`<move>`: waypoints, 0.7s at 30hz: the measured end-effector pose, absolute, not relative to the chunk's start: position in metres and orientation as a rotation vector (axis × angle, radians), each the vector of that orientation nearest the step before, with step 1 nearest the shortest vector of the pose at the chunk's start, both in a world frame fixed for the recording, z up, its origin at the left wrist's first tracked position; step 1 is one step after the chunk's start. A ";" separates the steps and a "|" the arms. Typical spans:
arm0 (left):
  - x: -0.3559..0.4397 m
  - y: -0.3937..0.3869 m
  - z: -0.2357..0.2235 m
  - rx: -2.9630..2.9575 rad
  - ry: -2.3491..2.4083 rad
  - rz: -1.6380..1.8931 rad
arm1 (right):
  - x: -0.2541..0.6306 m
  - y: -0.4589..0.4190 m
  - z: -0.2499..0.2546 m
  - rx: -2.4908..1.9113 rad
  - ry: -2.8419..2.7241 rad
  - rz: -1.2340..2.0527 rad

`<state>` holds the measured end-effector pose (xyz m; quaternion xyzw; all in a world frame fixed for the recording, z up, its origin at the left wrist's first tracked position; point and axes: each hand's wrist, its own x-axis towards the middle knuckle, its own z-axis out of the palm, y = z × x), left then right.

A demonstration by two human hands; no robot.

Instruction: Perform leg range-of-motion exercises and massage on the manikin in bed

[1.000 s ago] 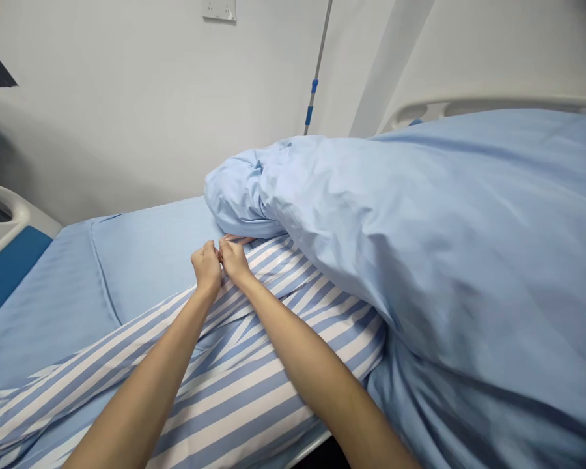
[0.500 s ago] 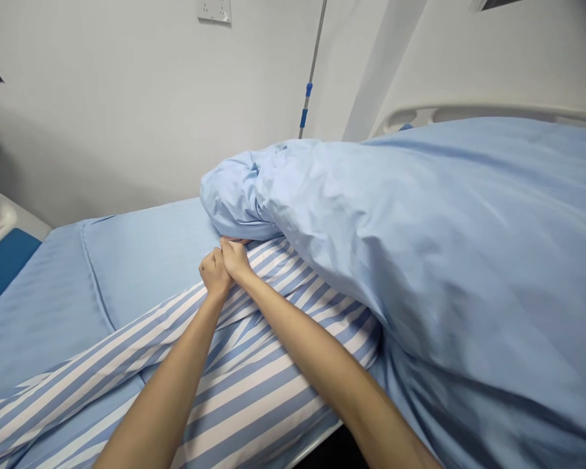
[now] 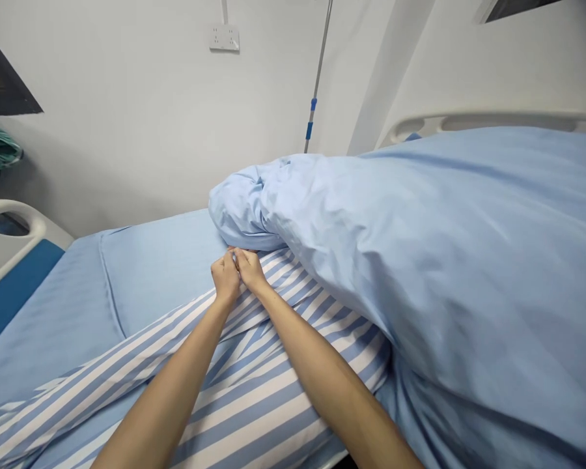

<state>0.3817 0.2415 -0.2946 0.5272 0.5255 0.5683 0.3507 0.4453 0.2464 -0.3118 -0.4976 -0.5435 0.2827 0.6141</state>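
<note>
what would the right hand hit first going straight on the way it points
Probably the bunched end of the blue quilt, just beyond the right hand; depth is unclear.

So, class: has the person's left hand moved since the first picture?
Yes: the left hand has shifted slightly rightward in view, judged against the wall socket.

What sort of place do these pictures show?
Probably a hospital ward, or a similar care room: a bed with a moulded end board, striped pyjama-like cloth and a slim pole resembling a drip stand.
</note>
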 end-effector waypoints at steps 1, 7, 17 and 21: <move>0.386 0.242 -0.292 1.347 1.321 1.516 | 0.447 0.247 -0.311 -1.130 -1.223 0.677; 0.396 0.244 -0.299 1.419 1.453 1.445 | 0.452 0.254 -0.312 -1.162 -1.089 0.704; 0.394 0.243 -0.310 1.600 1.490 1.305 | 0.468 0.243 -0.299 -1.258 -1.359 0.533; 0.396 0.247 -0.311 1.592 1.487 1.295 | 0.470 0.246 -0.304 -1.274 -1.320 0.575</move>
